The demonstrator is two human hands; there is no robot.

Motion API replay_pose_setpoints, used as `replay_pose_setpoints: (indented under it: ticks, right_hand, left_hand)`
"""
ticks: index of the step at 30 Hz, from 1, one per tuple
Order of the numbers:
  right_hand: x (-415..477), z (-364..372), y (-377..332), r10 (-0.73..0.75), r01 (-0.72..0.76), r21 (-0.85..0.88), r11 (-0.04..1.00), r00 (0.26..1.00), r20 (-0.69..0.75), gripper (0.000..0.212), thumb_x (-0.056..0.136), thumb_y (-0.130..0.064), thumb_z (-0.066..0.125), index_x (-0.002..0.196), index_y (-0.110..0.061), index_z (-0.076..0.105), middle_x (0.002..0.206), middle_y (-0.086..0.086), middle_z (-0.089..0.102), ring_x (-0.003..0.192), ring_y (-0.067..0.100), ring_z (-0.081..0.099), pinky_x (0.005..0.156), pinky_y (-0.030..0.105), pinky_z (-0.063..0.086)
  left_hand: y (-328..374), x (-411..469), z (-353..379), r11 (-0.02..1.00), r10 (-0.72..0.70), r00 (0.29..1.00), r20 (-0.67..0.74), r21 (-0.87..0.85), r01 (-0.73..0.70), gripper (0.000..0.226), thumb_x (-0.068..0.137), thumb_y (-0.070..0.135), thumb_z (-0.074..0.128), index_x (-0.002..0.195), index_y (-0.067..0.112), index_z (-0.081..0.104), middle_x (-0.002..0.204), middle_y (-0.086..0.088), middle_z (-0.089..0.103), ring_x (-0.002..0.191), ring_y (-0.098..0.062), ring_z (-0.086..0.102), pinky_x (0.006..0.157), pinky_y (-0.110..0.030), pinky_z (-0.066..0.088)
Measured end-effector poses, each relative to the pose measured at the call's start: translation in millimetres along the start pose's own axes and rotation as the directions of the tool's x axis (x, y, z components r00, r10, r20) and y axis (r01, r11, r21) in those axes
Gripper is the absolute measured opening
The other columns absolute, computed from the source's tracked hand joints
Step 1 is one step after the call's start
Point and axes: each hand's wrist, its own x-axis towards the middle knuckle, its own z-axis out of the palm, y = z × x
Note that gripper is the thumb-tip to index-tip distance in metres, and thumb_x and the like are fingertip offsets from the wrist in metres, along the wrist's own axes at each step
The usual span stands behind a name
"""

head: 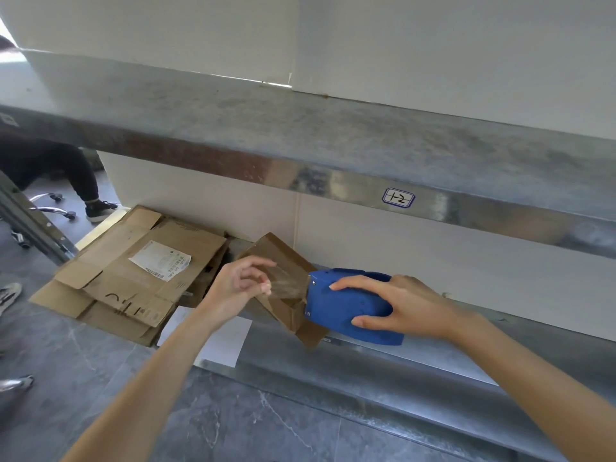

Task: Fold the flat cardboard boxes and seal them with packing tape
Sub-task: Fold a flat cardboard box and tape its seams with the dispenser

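A small folded cardboard box (283, 258) stands tilted on the lower metal shelf (416, 355). My right hand (400, 305) grips a blue tape dispenser (336, 305) pressed against the box's right side. A strip of clear packing tape (288, 283) stretches from the dispenser's mouth leftward. My left hand (241, 283) pinches the free end of that tape in front of the box. To the left lies a pile of flat cardboard boxes (133, 271), the top one bearing a white shipping label (160, 260).
A steel upper shelf (333, 155) with a handwritten tag (398, 197) overhangs the work spot. White paper sheets (223, 341) lie under my left forearm. Another person's leg and shoe (96, 208) and chair wheels are at far left, on a grey floor (233, 421).
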Motion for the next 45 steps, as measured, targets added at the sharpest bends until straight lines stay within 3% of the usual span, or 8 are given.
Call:
replay_pose_setpoints:
  ticks: [9, 16, 20, 24, 33, 36, 38, 45]
  right_hand:
    - [-19.4, 2.8, 4.9, 0.045, -0.044, -0.01, 0.999, 0.996, 0.077, 0.052, 0.094, -0.056, 0.053, 0.137, -0.066, 0.026, 0.071, -0.031, 0.052, 0.066, 0.004, 0.049, 0.059, 0.016, 0.035]
    - [-19.2, 4.3, 9.2, 0.071, -0.053, -0.127, 0.99, 0.987, 0.144, 0.05, 0.095, -0.056, 0.05, 0.136, -0.068, 0.024, 0.075, -0.047, 0.045, 0.072, -0.008, 0.048, 0.056, 0.014, 0.029]
    - [-15.4, 6.7, 8.5, 0.084, -0.07, -0.118, 0.991, 0.99, 0.117, 0.05, 0.095, -0.056, 0.051, 0.137, -0.067, 0.025, 0.065, -0.022, 0.052, 0.064, -0.001, 0.046, 0.059, 0.015, 0.03]
    - [-8.2, 6.2, 3.5, 0.099, -0.069, -0.165, 0.984, 0.979, 0.18, 0.051, 0.096, -0.055, 0.049, 0.14, -0.063, 0.025, 0.082, -0.06, 0.033, 0.059, 0.004, 0.041, 0.058, 0.014, 0.028]
    - [-2.4, 8.5, 4.7, 0.143, -0.112, -0.157, 0.981, 0.968, 0.205, 0.052, 0.097, -0.053, 0.05, 0.141, -0.062, 0.025, 0.08, -0.063, 0.029, 0.058, 0.004, 0.04, 0.057, 0.015, 0.027]
    - [-1.2, 10.9, 8.0, 0.153, -0.132, -0.147, 0.98, 0.978, 0.143, 0.052, 0.096, -0.053, 0.052, 0.142, -0.061, 0.026, 0.07, -0.033, 0.052, 0.057, 0.006, 0.041, 0.057, 0.015, 0.027]
    - [-1.4, 12.9, 9.0, 0.163, -0.149, -0.13, 0.98, 0.982, 0.101, 0.053, 0.096, -0.054, 0.052, 0.141, -0.061, 0.027, 0.058, -0.015, 0.047, 0.056, 0.006, 0.041, 0.056, 0.016, 0.028]
    - [-3.9, 17.8, 10.6, 0.178, -0.169, -0.099, 0.981, 0.98, 0.091, 0.053, 0.096, -0.053, 0.052, 0.143, -0.058, 0.028, 0.058, -0.014, 0.039, 0.056, 0.004, 0.041, 0.056, 0.016, 0.029]
  left_hand:
    - [-17.5, -11.2, 9.5, 1.0, 0.016, 1.0, 0.015, 0.026, -0.016, 0.036, 0.088, 0.001, 0.07, 0.113, 0.028, 0.068, 0.086, -0.002, 0.071, 0.083, -0.018, 0.072, 0.095, -0.035, 0.049]
    - [-31.8, -18.8, 40.9, 1.0, 0.002, 1.0, -0.031, 0.012, -0.002, 0.034, 0.082, 0.015, 0.081, 0.108, 0.034, 0.07, 0.082, 0.003, 0.069, 0.075, -0.011, 0.067, 0.079, -0.024, 0.053]
    - [-37.9, -14.4, 44.4, 0.998, 0.028, 0.995, -0.098, 0.058, -0.022, 0.038, 0.081, 0.01, 0.081, 0.105, 0.037, 0.07, 0.074, 0.013, 0.065, 0.067, -0.004, 0.061, 0.071, -0.016, 0.05]
    - [-45.5, -11.3, 47.5, 0.999, 0.024, 0.993, -0.119, 0.039, -0.02, 0.039, 0.081, 0.008, 0.08, 0.104, 0.038, 0.071, 0.072, 0.013, 0.065, 0.064, -0.003, 0.06, 0.068, -0.016, 0.048]
    - [-60.5, -5.7, 59.6, 0.997, 0.079, 0.968, -0.238, -0.005, -0.083, 0.04, 0.076, 0.007, 0.083, 0.102, 0.037, 0.074, 0.079, 0.009, 0.068, 0.071, -0.009, 0.063, 0.07, -0.02, 0.052]
    - [-61.7, -4.7, 60.8, 0.989, 0.147, 0.955, -0.258, 0.052, -0.138, 0.04, 0.075, 0.012, 0.083, 0.103, 0.037, 0.072, 0.092, 0.009, 0.059, 0.075, -0.012, 0.065, 0.073, -0.018, 0.052]
    - [-62.4, -2.9, 56.9, 0.985, 0.166, 0.955, -0.246, 0.091, -0.148, 0.04, 0.072, 0.018, 0.084, 0.101, 0.041, 0.07, 0.1, 0.008, 0.05, 0.077, -0.011, 0.062, 0.076, -0.017, 0.051]
    - [-68.7, 13.9, 33.7, 0.841, 0.335, 0.927, -0.17, 0.497, -0.213, 0.026, 0.07, 0.043, 0.078, 0.096, 0.042, 0.076, 0.109, 0.014, 0.05, 0.108, -0.008, 0.035, 0.091, -0.036, 0.028]
